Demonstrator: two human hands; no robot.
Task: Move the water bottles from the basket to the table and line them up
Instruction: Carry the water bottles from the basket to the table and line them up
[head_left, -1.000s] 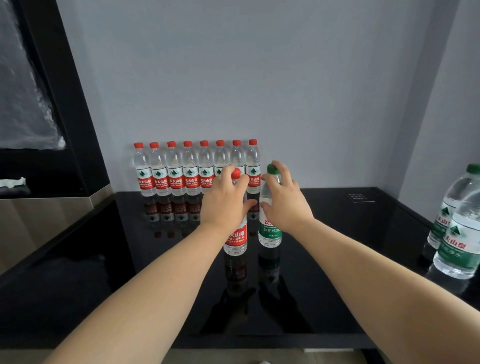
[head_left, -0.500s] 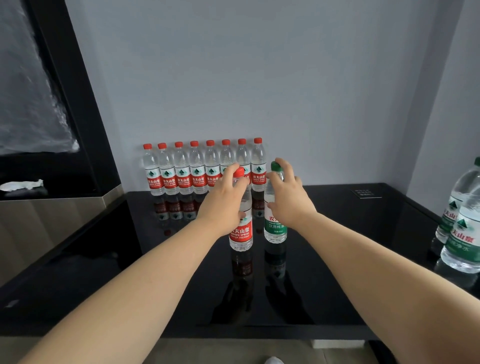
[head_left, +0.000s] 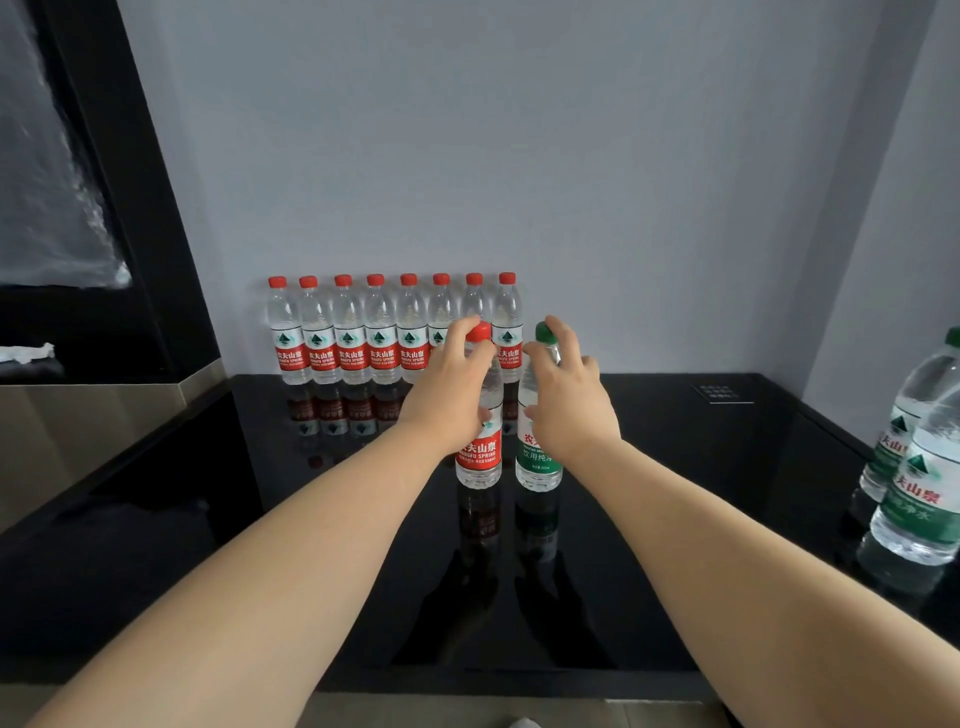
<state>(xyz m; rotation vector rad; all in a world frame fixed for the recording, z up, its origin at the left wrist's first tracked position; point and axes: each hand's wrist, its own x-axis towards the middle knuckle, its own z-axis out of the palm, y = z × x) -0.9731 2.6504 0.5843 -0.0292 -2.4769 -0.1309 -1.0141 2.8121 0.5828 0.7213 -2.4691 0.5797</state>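
Observation:
Two bottles stand upright side by side on the glossy black table (head_left: 675, 519). My left hand (head_left: 449, 384) grips the red-capped, red-labelled bottle (head_left: 480, 457) by its neck and shoulder. My right hand (head_left: 569, 392) grips the green-capped, green-labelled bottle (head_left: 539, 457) the same way. Both bottle bases appear to rest on the table. Behind them a row of several red-capped bottles (head_left: 363, 332) stands in a line against the grey wall. The basket is out of view.
Two larger green-labelled bottles (head_left: 919, 467) stand at the table's right edge. A small plate (head_left: 722, 393) is set into the table at the back right. A black cabinet (head_left: 104, 208) and a metal ledge (head_left: 104, 410) lie on the left.
Both hands have stayed on their bottles, which have come slightly nearer the back row. The camera has shifted a little.

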